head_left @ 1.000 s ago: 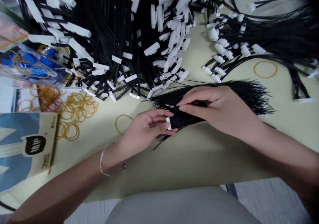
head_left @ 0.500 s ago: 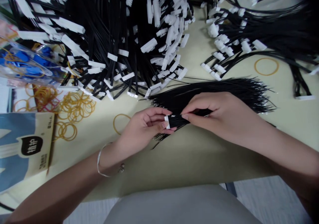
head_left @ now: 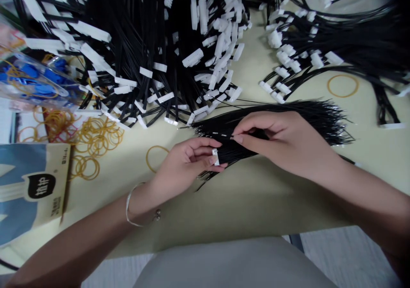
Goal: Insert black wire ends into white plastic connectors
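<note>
Pale table, near edge running just under both forearms. Big heap of black harnesses with white housings fills far left; a second harness heap far right. Loose bundle of black wires lies centre, partly under the right hand.

Right thumb and forefinger are pinched on a single wire, its metal tip pointing left, apart from the housing. Left hand grips a small white connector between thumb and fingertips, just left of the bundle, black wires trailing from it.

Step, as I judge it: one wire lifted out, terminal not yet at the connector. Seating it calls for fine tip alignment and a steady left grip.

Room: bare table near the hands; heaps crowd the far side. Rubber bands and a paper packet sit left.
</note>
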`<state>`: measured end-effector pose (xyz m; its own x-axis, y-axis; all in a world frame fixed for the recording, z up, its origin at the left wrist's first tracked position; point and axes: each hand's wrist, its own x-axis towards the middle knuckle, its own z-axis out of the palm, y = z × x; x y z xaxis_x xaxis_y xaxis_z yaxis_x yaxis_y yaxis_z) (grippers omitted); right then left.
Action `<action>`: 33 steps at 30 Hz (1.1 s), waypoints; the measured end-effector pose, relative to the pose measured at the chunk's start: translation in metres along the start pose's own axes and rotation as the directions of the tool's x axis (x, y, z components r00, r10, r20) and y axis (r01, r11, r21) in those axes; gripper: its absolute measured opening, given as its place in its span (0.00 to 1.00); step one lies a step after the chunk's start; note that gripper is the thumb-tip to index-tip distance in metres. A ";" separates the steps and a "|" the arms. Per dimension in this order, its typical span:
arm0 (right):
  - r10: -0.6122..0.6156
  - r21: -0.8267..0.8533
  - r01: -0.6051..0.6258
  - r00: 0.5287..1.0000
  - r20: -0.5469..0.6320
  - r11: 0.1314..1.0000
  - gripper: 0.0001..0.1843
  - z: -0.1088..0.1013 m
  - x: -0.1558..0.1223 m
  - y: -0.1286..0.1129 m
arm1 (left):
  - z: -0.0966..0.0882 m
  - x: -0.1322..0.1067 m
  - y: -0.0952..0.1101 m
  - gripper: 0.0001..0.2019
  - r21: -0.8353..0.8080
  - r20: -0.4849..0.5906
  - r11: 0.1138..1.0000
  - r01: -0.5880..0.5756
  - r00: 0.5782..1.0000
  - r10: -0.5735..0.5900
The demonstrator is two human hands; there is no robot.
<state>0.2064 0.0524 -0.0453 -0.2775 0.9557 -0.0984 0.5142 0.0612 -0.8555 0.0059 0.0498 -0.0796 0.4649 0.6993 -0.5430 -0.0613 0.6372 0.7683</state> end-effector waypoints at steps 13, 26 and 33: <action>-0.068 -0.258 0.129 0.971 0.231 0.958 0.09 -0.002 -0.010 0.001 | 0.000 0.000 0.002 0.12 0.040 -0.024 0.999 0.022 0.999 -0.021; -0.135 -0.299 0.190 0.971 0.197 0.935 0.10 0.005 -0.014 0.003 | -0.001 0.000 0.000 0.12 0.050 -0.027 0.999 0.009 1.000 -0.008; -0.109 -0.293 0.171 0.971 0.215 0.941 0.10 0.007 -0.013 0.002 | -0.002 0.000 0.000 0.11 0.050 -0.018 0.999 0.001 1.000 0.000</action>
<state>0.2055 0.0377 -0.0492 -0.4998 0.8589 -0.1114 0.6743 0.3052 -0.6724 0.0042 0.0505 -0.0810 0.4486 0.7050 -0.5494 -0.0161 0.6210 0.7837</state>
